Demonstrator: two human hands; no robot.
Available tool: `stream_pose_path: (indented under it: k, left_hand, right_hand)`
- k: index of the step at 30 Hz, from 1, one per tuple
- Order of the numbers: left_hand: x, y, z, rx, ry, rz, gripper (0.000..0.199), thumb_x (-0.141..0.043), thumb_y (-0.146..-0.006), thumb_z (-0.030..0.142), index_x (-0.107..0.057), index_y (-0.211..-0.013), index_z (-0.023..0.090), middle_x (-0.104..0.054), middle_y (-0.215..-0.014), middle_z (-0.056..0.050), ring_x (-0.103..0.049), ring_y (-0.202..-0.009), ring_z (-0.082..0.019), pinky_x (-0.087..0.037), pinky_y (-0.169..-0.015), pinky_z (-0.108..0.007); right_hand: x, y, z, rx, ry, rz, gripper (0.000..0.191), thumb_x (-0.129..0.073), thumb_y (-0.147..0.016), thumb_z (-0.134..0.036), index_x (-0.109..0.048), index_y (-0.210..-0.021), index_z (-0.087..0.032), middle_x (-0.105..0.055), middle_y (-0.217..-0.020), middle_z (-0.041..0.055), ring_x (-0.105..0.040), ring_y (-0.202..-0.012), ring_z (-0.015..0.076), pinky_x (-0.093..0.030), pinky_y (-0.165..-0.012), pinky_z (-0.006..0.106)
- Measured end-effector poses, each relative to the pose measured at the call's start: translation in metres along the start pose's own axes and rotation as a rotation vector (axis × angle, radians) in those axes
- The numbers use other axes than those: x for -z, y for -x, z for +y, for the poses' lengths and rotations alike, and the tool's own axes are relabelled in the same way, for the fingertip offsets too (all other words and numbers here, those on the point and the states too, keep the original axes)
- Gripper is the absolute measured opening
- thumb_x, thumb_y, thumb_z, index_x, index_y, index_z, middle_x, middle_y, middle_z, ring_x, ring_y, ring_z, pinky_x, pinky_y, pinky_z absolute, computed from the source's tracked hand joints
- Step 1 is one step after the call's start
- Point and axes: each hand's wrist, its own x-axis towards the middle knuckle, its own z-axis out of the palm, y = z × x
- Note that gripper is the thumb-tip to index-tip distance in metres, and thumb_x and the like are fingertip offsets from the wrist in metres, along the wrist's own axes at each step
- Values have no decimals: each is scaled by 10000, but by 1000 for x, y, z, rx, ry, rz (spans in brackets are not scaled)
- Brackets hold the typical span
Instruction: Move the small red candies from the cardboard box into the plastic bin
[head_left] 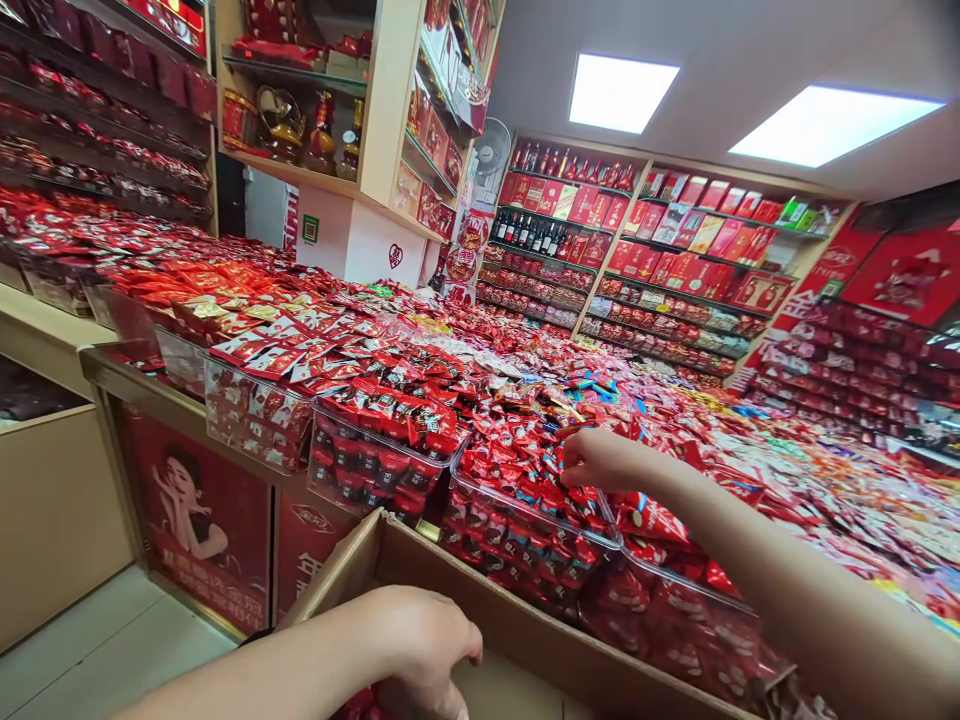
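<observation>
My right hand (pixel 604 460) reaches over a clear plastic bin (pixel 536 525) heaped with small red-wrapped sweets (pixel 502 455). Its fingers are curled down at the top of the heap, and whatever they may grip is hidden. Lower down, my left hand (pixel 424 635) hangs inside an open cardboard box (pixel 480 590) in front of the bins. The visible fingers point downward and are apart, with nothing seen between them. Red wrapped items (pixel 360 706) show below that hand at the bottom edge of the view, partly covered by the forearm.
More clear bins (pixel 375 470) of packed sweets line the counter on both sides. A wide heap of wrapped sweets (pixel 480 350) stretches behind them. Shelves (pixel 637 215) with bottles and red boxes stand at the back. Another cardboard box (pixel 64 520) is at the left.
</observation>
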Motion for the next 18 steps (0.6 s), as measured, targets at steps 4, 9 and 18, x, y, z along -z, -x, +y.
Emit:
stream_pose_path:
  k: [4, 9, 18]
  left_hand:
    - [1, 1, 1, 6, -3, 8, 569, -563, -604, 473, -507, -1129, 261, -618, -940, -107, -561, -888, -306, -456, -706, -430]
    - [2, 3, 2, 0, 0, 16, 556, -567, -607, 453, -512, -1124, 255, -605, -979, -109, -550, -913, -308, -449, -725, -438]
    - [3, 3, 1, -11, -4, 23, 549, -570, -609, 447, -516, -1119, 248, -593, -1008, -116, -550, -912, -308, -447, -726, -438]
  right_hand:
    - [-3, -5, 7, 0, -76, -83, 220, -544, -694, -324, -605, -838, -170, -655, -805, 20, -586, -693, 144, -443, -575, 265]
    - [-3, -3, -2, -76, -6, -117, 299, -594, -664, -331, -574, -900, -149, -636, -861, 48, -579, -748, 170, -458, -626, 316]
    - [1, 1, -10, -133, 139, -162, 244, -576, -701, -373, -602, -731, -133, -647, -747, 34, -593, -711, 152, -481, -657, 327]
